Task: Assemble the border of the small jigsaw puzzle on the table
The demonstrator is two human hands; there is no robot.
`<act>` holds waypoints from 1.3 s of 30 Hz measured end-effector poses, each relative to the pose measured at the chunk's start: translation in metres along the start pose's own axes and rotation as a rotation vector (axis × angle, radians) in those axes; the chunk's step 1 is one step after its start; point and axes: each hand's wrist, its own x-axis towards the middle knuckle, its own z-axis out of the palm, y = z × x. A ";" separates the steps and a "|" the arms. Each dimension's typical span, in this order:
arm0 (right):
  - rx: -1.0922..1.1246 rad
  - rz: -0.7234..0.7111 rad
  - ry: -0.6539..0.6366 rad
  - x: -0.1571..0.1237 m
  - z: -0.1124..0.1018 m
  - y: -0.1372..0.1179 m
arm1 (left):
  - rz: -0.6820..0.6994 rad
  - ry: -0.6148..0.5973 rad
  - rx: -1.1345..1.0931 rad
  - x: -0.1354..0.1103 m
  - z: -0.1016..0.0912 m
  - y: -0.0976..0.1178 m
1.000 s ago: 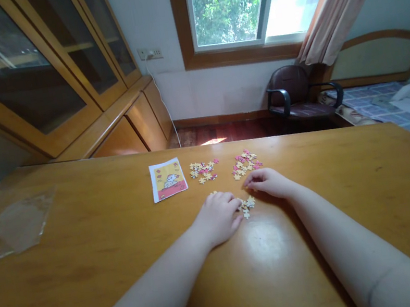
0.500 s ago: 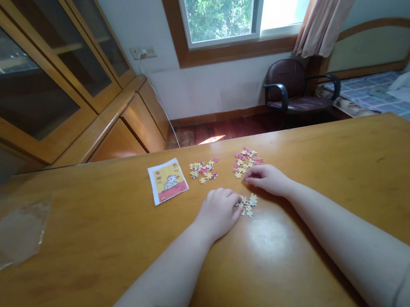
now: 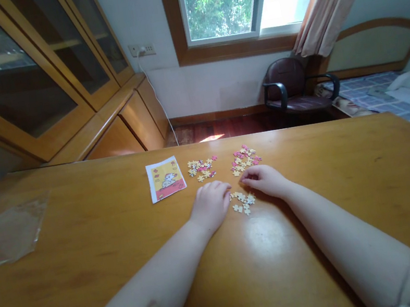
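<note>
Loose jigsaw puzzle pieces lie on the wooden table in three groups. The nearest group (image 3: 242, 202), mostly pale pieces, is between and just below my hands. My left hand (image 3: 212, 202) is at its left edge, palm down, with curled fingers held together; anything under the fingertips is hidden. My right hand (image 3: 265, 180) is closed in a pinch, its fingertips just below the right-hand group of pink and yellow pieces (image 3: 244, 159); what it pinches is too small to make out. Another mixed group (image 3: 201, 169) lies beyond my left hand, beside a picture card (image 3: 167, 179) with a yellow and pink cartoon.
A clear plastic bag (image 3: 10, 230) lies flat on the left of the table (image 3: 103, 277). Past the table's far edge are a glass-door cabinet (image 3: 64, 56) on the left, a window (image 3: 222, 2), an armchair (image 3: 290, 85) and a bed (image 3: 396, 93) on the right.
My left hand has drawn back a little to the left and away from me, uncovering more of the nearest pieces. My right hand stays pinched in almost the same spot.
</note>
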 end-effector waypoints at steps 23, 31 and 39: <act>-0.114 -0.280 -0.125 -0.007 -0.002 -0.010 | 0.112 -0.020 -0.021 -0.003 0.000 0.003; -0.064 -0.311 -0.102 -0.007 0.000 -0.008 | 0.191 -0.114 0.014 -0.003 -0.002 0.007; -0.160 -0.241 -0.001 -0.006 0.002 -0.007 | 0.216 -0.133 0.018 -0.003 -0.002 0.007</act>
